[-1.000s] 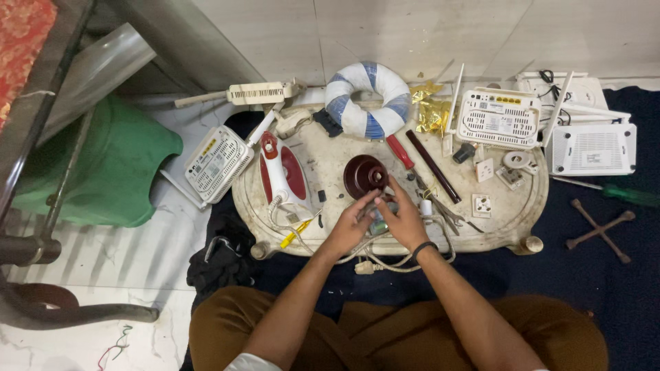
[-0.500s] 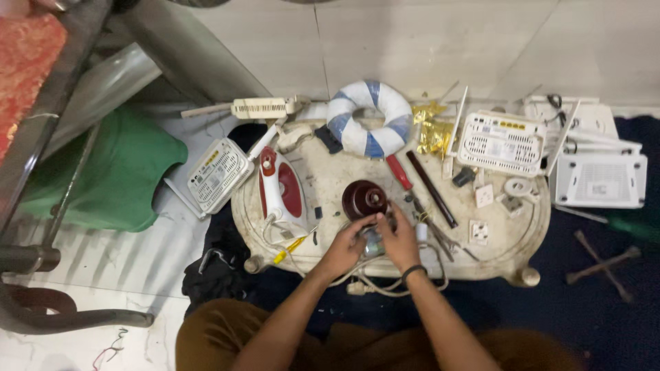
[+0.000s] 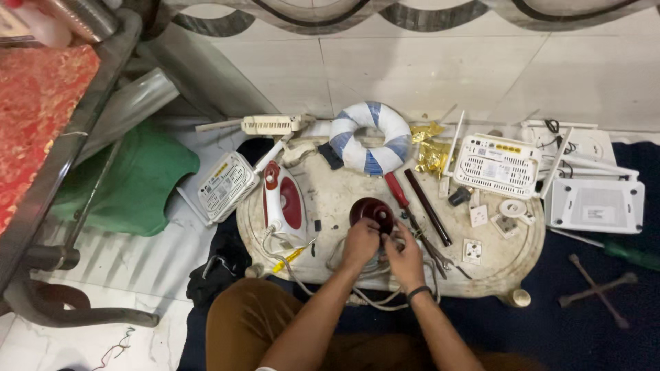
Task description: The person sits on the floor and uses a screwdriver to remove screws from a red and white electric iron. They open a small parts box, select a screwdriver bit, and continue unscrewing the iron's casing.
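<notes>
Fingers of both your hands are bunched together over one small part, too hidden by the knuckles to name; you seem to pinch it between the fingertips, though the pictures do not show the grip itself. Your left hand and right hand touch each other just in front of the dark red dome, which serves as the landmark here.

That part sits at the near edge of the dome, over a loop of grey cord that trails off the tray toward your knees. I would judge the part light and rigid, easy to lose if your grip slackens, so hold it by its sides with the fingertips and keep it low over the tray. The cord is limp and will drag or snag; mind it as you turn your wrists.

The dome looks like glossy hard plastic or ceramic, likely slippery and possibly brittle; take it by the rim, not the smooth crown.

Left of the dome lies a red and white iron, heavy by its kind. Right of the dome lie a red-handled screwdriver and a dark rod, side by side. Behind the dome rests a blue and white ring.
</notes>
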